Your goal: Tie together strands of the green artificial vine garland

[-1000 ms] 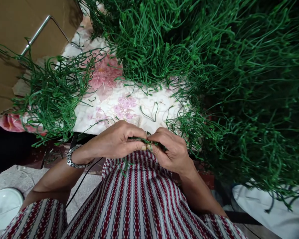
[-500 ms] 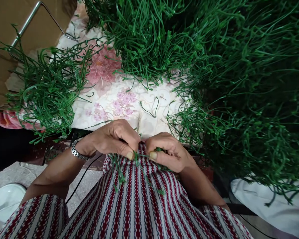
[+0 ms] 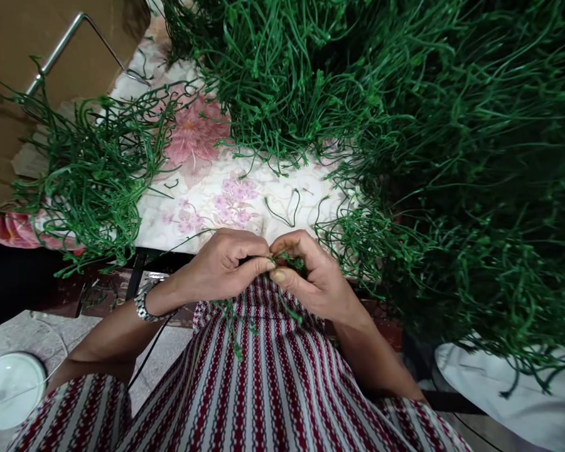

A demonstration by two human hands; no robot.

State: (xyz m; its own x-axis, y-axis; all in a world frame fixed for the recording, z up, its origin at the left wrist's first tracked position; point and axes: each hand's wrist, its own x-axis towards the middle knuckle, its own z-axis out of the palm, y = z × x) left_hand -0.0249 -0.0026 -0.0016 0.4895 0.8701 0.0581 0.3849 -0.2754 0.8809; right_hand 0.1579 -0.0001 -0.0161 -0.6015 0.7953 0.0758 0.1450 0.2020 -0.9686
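Note:
My left hand (image 3: 228, 267), with a metal-band watch on the wrist, is closed with thumb and forefinger pinching thin green artificial plant stems (image 3: 235, 333). Some of them dangle below its palm over the striped garment. Fingertip to fingertip with it, my right hand (image 3: 313, 276) also pinches green stems, and a few strands show inside its curled fingers. Where the fingertips meet, the exact join of the stems is too small to make out. Just beyond the hands, a loose bent stem (image 3: 292, 216) lies on the flowered cloth (image 3: 202, 220).
A big heap of green stems (image 3: 301, 88) covers the back and right side. To the left lies a smaller pile (image 3: 98, 182), near a bent metal rod (image 3: 56, 53) and cardboard (image 3: 9, 37). A white round dish (image 3: 14, 376) is low on the left; white fabric (image 3: 484, 376) lies lower right.
Both hands have come together and risen slightly toward the cloth; before, their fingertips were apart with a strand stretched between them. The piles stay as they were.

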